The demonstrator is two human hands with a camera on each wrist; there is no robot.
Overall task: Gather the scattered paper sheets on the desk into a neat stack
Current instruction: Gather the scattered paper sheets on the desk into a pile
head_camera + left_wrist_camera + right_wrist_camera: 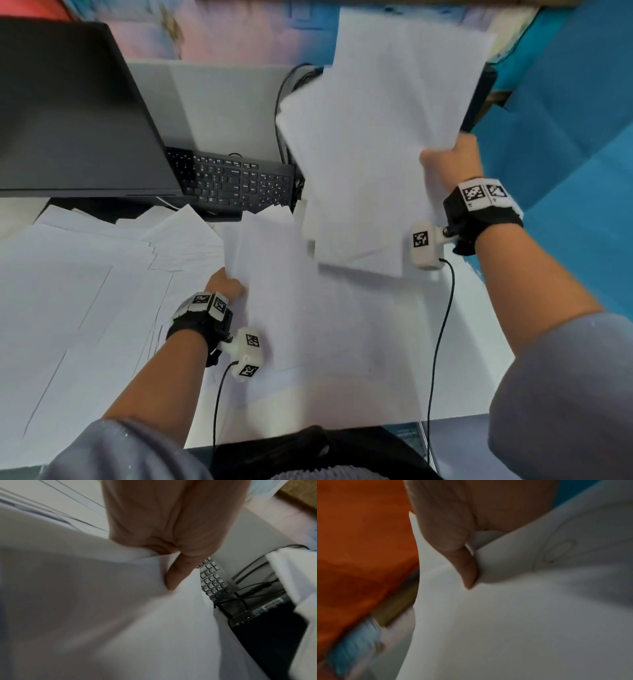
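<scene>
White paper sheets (85, 291) lie scattered and overlapping across the left and middle of the desk. My right hand (452, 161) grips a loose bunch of several sheets (370, 144) lifted above the desk at the upper right; its thumb (467, 566) presses on the paper (505, 615). My left hand (226, 284) pinches the edge of another sheet (270, 284) raised off the pile in the middle; the thumb (173, 577) lies on top of that sheet (102, 615), fingers hidden under it.
A dark monitor (68, 113) stands at the back left, with a black keyboard (236, 181) beside it and cables (281, 113) behind. A black box (267, 628) sits near the keyboard. The desk's front edge (342, 431) is close to my body. Blue surface (565, 137) lies to the right.
</scene>
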